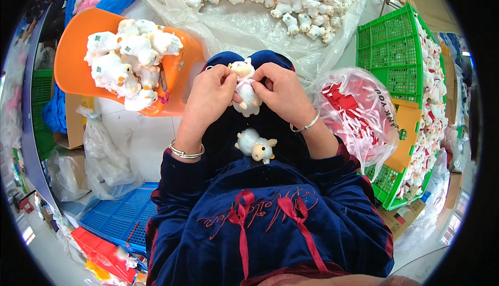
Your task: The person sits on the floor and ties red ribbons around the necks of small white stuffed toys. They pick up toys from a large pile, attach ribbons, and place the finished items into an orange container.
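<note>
A small white plush sheep is held upright over my lap, its cream head toward the far side. My left hand pinches it at the neck from the left, thumb and fingers closed. From the right, my right hand closes its fingertips at the same neck. Something thin and pinkish shows between the fingertips there, too small to make out fully. A second plush sheep lies on its side on my dark blue lap, nearer to me and touched by neither hand.
An orange chair at the left carries a pile of plush sheep. More plush sheep cover a clear plastic sheet at the far side. To the right, a plastic bag of red-and-white strips leans near a filled green crate. A blue crate stands lower left.
</note>
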Available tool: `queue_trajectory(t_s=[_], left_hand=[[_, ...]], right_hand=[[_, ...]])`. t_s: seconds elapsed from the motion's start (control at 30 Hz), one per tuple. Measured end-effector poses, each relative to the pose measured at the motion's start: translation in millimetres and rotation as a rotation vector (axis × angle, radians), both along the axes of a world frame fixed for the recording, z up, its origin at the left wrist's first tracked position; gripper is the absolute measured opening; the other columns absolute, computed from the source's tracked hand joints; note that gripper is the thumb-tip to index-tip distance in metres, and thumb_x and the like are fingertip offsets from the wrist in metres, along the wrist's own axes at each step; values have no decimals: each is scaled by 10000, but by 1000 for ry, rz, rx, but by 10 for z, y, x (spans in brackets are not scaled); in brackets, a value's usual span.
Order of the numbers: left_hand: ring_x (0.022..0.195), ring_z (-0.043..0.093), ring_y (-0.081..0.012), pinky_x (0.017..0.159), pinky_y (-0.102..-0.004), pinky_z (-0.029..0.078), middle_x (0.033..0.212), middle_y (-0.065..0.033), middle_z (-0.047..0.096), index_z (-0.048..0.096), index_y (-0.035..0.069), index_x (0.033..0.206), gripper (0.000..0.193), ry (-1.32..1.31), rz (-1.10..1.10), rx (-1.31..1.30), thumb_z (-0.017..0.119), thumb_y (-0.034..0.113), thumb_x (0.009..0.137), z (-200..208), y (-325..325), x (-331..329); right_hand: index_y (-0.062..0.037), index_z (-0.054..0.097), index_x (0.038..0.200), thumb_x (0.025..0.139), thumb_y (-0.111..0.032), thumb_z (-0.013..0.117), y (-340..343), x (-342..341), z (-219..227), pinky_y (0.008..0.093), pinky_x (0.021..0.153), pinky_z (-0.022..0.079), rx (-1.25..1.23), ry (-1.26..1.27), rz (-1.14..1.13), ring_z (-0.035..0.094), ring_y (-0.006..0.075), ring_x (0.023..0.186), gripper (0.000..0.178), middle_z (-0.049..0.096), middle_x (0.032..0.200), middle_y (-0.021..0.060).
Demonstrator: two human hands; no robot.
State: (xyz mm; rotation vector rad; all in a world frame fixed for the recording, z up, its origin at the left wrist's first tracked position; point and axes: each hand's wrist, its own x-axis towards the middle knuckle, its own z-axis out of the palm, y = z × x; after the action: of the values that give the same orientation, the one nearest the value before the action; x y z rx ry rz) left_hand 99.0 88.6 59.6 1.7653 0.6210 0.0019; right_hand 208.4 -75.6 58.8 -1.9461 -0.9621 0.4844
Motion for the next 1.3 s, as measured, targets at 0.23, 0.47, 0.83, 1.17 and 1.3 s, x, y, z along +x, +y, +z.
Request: queue_trajectory(t_s=[0.23, 0.47, 0.83, 1.17, 1.3], left_hand=[[602, 715, -146, 562, -262, 555, 756, -96, 713, 681, -65, 935, 266, -9, 83, -266, 532, 147, 995, -33, -34, -1], [624, 720, -133, 569, -258, 549, 758, -93, 718, 682, -50, 928, 215, 7, 43, -117, 608, 148, 963, -20, -93, -14], [541, 615, -71, 493, -218, 475, 737, -43, 665, 606, 4, 941, 164, -164, 52, -15, 592, 137, 1037, -109, -252, -100], [533, 612, -76, 473, -228, 469, 722, -52, 668, 610, -4, 945, 221, -169, 179, -212, 549, 175, 1061, -242, -257, -202], [541, 599, -56, 480, -209, 458, 725, -33, 666, 632, 8, 929, 196, -161, 199, -335, 588, 161, 1044, -277, -255, -218]], right_hand=[[28, 657, 869, 896, -108, 665, -48, 87, 18, 362, 604, 512, -24, 103, -26, 668, 292, 627, 139, 676, 729, 174], [31, 586, 901, 942, -101, 616, -8, -11, 98, 382, 607, 515, -112, 326, -85, 671, 271, 631, 141, 654, 698, 185], [25, 555, 923, 985, -134, 575, -63, -106, -182, 407, 649, 499, -1, 287, -91, 649, 307, 701, 171, 639, 764, 197], [28, 608, 952, 1020, -211, 596, -37, -108, -194, 345, 620, 485, 56, 550, -116, 605, 167, 662, 249, 644, 746, 115], [26, 624, 953, 1021, -224, 610, -42, -137, -259, 332, 611, 483, 47, 418, -96, 601, 136, 659, 259, 643, 733, 94]])
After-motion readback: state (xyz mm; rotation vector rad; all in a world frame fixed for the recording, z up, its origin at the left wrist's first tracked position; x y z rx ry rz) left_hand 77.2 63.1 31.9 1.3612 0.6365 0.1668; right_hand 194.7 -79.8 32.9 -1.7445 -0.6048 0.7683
